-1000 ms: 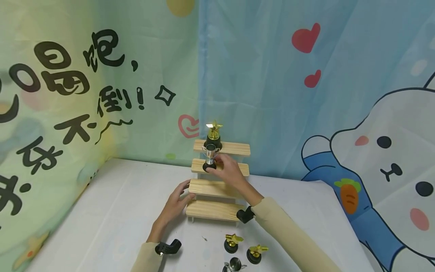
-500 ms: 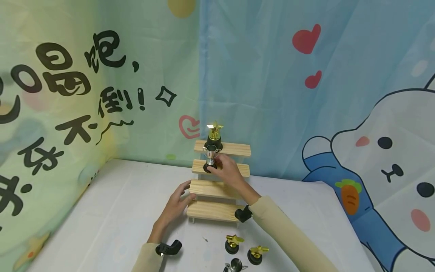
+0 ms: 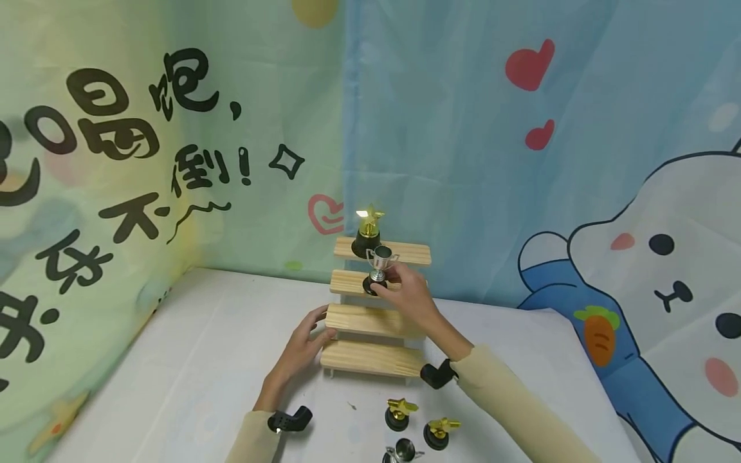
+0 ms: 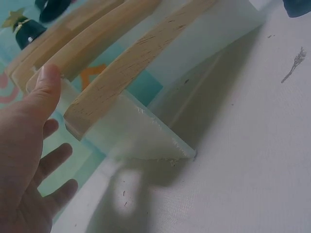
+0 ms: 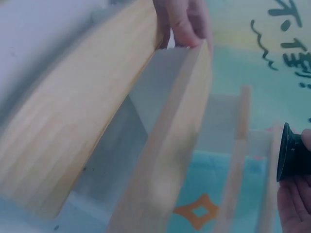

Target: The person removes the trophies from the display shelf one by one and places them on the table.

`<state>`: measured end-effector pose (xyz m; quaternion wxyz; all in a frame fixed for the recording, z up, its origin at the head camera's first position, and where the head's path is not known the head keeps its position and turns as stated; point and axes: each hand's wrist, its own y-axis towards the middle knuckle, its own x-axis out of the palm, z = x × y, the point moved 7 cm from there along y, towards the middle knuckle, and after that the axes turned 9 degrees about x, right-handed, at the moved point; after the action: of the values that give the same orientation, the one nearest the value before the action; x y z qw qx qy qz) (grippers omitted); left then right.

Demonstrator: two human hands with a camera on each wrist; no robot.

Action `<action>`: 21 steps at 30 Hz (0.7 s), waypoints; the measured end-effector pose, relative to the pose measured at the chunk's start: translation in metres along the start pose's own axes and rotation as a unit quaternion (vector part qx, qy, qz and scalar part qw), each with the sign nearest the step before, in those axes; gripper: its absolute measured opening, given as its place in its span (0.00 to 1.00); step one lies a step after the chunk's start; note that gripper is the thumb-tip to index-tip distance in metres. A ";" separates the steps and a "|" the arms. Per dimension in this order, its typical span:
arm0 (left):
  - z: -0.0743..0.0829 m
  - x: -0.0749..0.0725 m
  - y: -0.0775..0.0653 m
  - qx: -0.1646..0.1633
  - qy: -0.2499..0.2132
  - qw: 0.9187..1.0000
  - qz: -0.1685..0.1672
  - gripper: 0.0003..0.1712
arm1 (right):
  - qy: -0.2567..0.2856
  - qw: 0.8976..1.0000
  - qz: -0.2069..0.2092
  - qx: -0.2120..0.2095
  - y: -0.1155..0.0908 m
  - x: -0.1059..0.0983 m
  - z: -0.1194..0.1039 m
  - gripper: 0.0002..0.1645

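Note:
My right hand (image 3: pixel 408 292) pinches a small silver trophy cup (image 3: pixel 379 258) low down, near its black base. The cup leans slightly right at the second tier of a wooden stepped rack (image 3: pixel 370 360); I cannot tell whether the base touches the board. In the right wrist view, fingers hold the black base (image 5: pixel 293 154) beside the boards. My left hand (image 3: pixel 301 344) is at the rack's left side. Its thumb (image 4: pixel 47 80) rests on a board's end, while the other visible fingers spread loosely. On the top tier stands a gold star trophy (image 3: pixel 368 226) with a black base.
In front of the rack, two more gold star trophies (image 3: pixel 397 415) and a silver cup (image 3: pixel 403 450) stand on the white tablecloth (image 3: pixel 231 341). A printed curtain (image 3: pixel 451 161) hangs behind the table. The rack's lower two boards are bare.
My right hand has shifted right along the second tier with the silver cup, which now tilts a little. The left hand stays at the rack's side.

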<state>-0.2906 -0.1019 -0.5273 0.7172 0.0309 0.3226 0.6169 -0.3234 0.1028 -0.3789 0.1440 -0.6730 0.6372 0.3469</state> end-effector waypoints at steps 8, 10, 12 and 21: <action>-0.001 -0.003 0.005 -0.009 -0.002 1.000 0.003 0.32 | -0.023 0.999 0.025 -0.026 -0.052 -0.051 -0.002 0.21; 0.000 -0.003 0.005 -0.009 -0.006 1.000 0.001 0.32 | -0.039 0.998 0.034 -0.023 -0.067 -0.061 0.002 0.21; 0.000 -0.002 0.005 -0.013 -0.011 1.000 -0.001 0.32 | -0.050 0.998 0.041 -0.010 -0.084 -0.068 0.008 0.22; -0.001 0.002 0.001 -0.012 -0.012 1.000 -0.004 0.32 | -0.099 0.988 0.056 0.106 -0.162 -0.078 0.037 0.23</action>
<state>-0.2917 -0.1005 -0.5280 0.7242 0.0283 0.3063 0.6172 -0.1746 0.2093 -0.3952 0.2569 -0.5795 0.6896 0.3502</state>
